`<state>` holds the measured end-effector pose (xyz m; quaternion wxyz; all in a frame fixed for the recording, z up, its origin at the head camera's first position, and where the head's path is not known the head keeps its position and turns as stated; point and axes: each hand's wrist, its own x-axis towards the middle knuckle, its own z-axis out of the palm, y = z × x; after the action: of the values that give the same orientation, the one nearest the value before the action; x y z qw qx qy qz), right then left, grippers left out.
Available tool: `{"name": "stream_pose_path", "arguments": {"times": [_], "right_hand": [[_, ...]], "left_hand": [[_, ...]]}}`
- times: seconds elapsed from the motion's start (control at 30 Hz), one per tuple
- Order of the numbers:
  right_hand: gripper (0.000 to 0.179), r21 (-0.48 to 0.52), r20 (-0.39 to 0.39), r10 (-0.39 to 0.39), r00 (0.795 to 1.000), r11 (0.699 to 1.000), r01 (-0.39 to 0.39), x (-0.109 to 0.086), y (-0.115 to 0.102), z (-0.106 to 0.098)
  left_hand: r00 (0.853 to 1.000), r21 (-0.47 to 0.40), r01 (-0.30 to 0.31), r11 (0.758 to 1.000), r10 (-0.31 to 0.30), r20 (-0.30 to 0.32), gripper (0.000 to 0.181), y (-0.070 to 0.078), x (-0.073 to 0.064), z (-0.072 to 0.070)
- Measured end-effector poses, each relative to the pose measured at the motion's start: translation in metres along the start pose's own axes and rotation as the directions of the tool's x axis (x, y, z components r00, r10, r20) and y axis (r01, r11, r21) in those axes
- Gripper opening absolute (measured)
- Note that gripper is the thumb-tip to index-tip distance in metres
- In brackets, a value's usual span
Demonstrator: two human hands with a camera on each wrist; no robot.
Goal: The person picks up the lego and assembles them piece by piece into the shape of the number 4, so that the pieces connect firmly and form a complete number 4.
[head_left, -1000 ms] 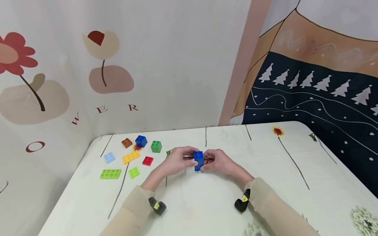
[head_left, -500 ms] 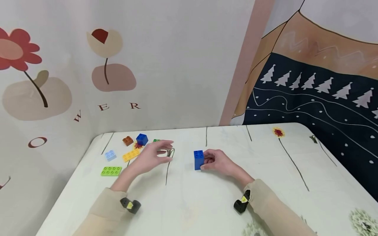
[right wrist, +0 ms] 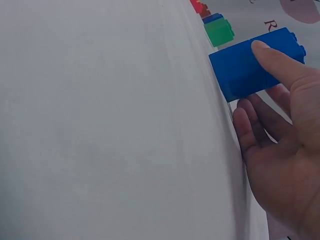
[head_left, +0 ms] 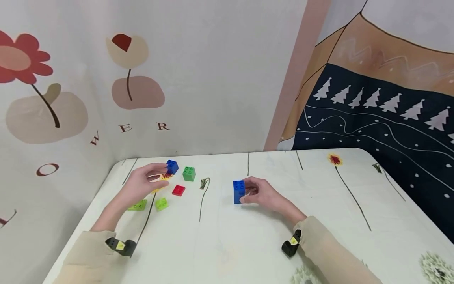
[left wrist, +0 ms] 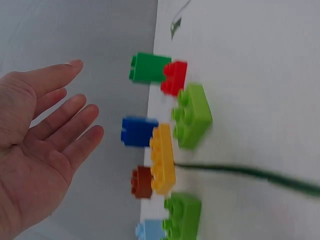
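My right hand [head_left: 264, 193] holds an upright blue brick stack [head_left: 239, 192] on the table, thumb on one side and fingers on the other. A seam across the stack [right wrist: 245, 65] shows in the right wrist view. Over the loose bricks at left hovers my left hand [head_left: 140, 183], holding nothing, its fingers apart from the thumb. Closest to its fingertips in the head view is a blue brick [head_left: 172, 167]. The left wrist view shows a yellow brick [left wrist: 162, 160], a brown brick [left wrist: 141, 182] and a light blue brick [left wrist: 151, 230]; the hand covers most of these in the head view.
Also on the flower-print table [head_left: 220, 236] lie a green brick [head_left: 189, 174], a red brick [head_left: 179, 191], a small lime brick [head_left: 162, 204] and a longer lime brick [head_left: 139, 205]. A printed curtain [head_left: 213, 79] stands behind the table.
My left hand has let go of the blue stack and moved left over the loose bricks. My right hand stays at the stack, which has barely shifted.
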<state>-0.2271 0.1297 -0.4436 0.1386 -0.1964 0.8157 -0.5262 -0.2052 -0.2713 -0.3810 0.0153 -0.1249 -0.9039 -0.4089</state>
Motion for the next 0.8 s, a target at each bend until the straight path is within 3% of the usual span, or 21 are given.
{"name": "stream_pose_path", "arguments": {"times": [0.13,0.3,0.53,0.8], "right_hand": [[0.052,0.030,-0.013,-0.009,1.000,0.999,0.009,0.000,-0.002,0.001],[0.050,0.062,-0.020,-0.029,0.999,0.998,0.030,-0.001,-0.003,0.002],[0.042,0.091,-0.051,-0.060,0.997,0.994,0.064,-0.002,-0.004,0.004],[0.035,0.106,-0.074,-0.039,0.996,0.993,0.047,-0.001,-0.002,0.004]], "left_hand": [[0.999,0.054,0.032,0.998,-0.029,-0.041,0.050,-0.014,-0.004,-0.010],[0.997,0.087,0.071,0.994,-0.067,-0.040,0.046,-0.028,-0.009,-0.017],[0.991,0.142,0.125,0.982,-0.130,0.027,0.048,-0.045,-0.026,-0.031],[0.980,0.074,0.169,0.983,-0.175,0.096,0.053,-0.059,-0.044,-0.039]]}}
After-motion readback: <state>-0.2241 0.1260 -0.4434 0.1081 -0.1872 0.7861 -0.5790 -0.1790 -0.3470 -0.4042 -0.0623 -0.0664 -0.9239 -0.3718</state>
